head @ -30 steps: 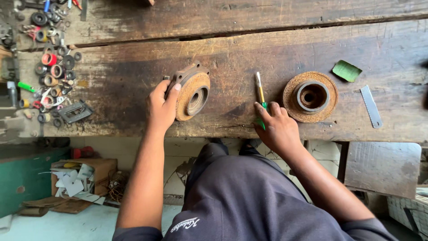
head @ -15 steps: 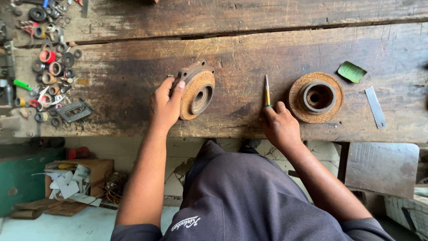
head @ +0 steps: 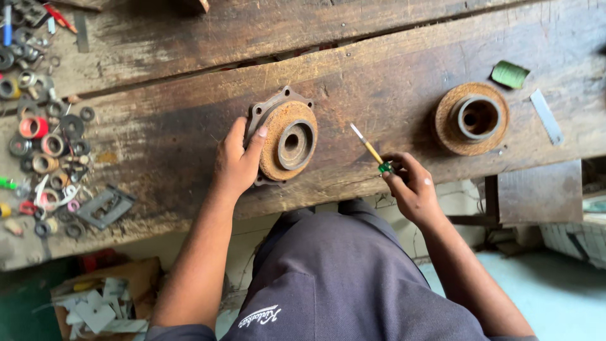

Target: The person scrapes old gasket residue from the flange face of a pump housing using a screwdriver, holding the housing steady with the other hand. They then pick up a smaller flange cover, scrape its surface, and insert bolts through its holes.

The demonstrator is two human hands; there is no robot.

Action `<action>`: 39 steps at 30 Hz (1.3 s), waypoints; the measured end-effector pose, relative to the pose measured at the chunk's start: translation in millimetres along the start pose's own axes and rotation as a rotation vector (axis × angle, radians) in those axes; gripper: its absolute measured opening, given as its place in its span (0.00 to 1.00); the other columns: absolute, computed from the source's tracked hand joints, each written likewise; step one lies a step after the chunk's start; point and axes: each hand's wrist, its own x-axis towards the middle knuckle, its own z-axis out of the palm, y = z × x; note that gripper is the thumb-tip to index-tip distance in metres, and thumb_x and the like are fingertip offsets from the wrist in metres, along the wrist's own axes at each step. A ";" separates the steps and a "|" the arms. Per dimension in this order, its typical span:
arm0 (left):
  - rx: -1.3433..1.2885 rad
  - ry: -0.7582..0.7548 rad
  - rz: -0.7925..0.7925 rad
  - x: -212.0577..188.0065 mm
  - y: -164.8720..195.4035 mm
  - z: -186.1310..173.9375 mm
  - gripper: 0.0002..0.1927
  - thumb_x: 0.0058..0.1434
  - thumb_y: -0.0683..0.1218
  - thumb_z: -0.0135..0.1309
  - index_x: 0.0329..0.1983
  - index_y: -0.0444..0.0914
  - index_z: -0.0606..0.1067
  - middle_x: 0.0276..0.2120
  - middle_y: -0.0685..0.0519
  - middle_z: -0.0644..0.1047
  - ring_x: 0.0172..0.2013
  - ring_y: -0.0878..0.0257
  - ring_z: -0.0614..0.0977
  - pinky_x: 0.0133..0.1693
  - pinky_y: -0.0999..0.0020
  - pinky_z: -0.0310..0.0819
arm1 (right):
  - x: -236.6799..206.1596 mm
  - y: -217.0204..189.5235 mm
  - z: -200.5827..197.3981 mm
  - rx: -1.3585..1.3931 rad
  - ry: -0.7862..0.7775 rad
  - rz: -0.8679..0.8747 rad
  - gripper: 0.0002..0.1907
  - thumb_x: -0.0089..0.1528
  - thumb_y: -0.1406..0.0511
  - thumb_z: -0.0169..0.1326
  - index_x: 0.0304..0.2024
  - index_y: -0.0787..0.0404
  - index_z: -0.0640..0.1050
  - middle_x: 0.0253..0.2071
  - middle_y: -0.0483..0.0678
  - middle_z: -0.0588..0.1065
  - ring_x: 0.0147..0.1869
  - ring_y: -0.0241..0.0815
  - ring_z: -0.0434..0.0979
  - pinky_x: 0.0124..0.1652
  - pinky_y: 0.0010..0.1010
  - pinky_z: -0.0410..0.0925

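Rusty round flanged housing [head: 285,141] tilted on edge on the bench, slim green-handled screwdriver [head: 370,150] angled beside it

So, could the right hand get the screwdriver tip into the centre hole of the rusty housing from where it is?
Probably yes. The right hand holds the screwdriver with its tip towards the rusty housing, bare bench between them. The left hand grips only the housing's left edge, leaving the centre hole open.

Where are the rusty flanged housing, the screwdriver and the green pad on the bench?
rusty flanged housing [head: 287,142]: head view, on its round rusty face.
screwdriver [head: 368,149]: head view, on its yellow shaft.
green pad [head: 509,74]: head view, on its middle.
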 end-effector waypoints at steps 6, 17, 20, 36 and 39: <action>-0.169 -0.112 0.019 -0.8 -27.9 -17.6 0.14 0.75 0.51 0.49 0.52 0.35 0.71 0.40 0.43 0.79 0.41 0.56 0.81 0.45 0.60 0.74 | -26.6 1.1 53.0 -0.056 0.051 0.004 0.14 0.64 0.68 0.57 0.52 0.64 0.77 0.31 0.42 0.73 0.31 0.29 0.68 0.30 0.24 0.64; -0.205 -0.496 0.076 -12.2 -2.2 -29.6 0.28 0.67 0.49 0.54 0.66 0.28 0.65 0.53 0.41 0.79 0.54 0.55 0.82 0.54 0.63 0.73 | -72.3 -5.1 84.5 0.157 0.200 -0.023 0.18 0.65 0.70 0.57 0.57 0.65 0.74 0.40 0.45 0.75 0.39 0.31 0.71 0.36 0.23 0.66; -0.219 -0.545 0.107 -13.5 2.8 -30.0 0.30 0.68 0.49 0.55 0.68 0.28 0.64 0.56 0.40 0.78 0.57 0.54 0.80 0.57 0.63 0.72 | -78.2 -14.7 88.2 0.006 0.226 -0.211 0.17 0.66 0.71 0.56 0.57 0.66 0.73 0.45 0.46 0.75 0.50 0.33 0.76 0.49 0.26 0.70; -0.280 -0.678 0.034 -17.2 10.7 -30.8 0.33 0.68 0.47 0.57 0.71 0.28 0.61 0.56 0.45 0.78 0.55 0.62 0.81 0.56 0.65 0.75 | -72.2 -92.4 64.7 -0.797 0.264 -0.551 0.17 0.63 0.69 0.63 0.55 0.54 0.80 0.37 0.46 0.75 0.37 0.44 0.76 0.36 0.35 0.69; -0.295 -0.710 -0.042 -18.0 11.4 -30.2 0.32 0.67 0.48 0.56 0.71 0.31 0.63 0.53 0.46 0.79 0.52 0.63 0.82 0.55 0.66 0.77 | -63.6 -102.4 60.4 -0.872 0.229 -0.567 0.16 0.63 0.68 0.64 0.54 0.52 0.82 0.35 0.44 0.74 0.35 0.43 0.74 0.34 0.35 0.68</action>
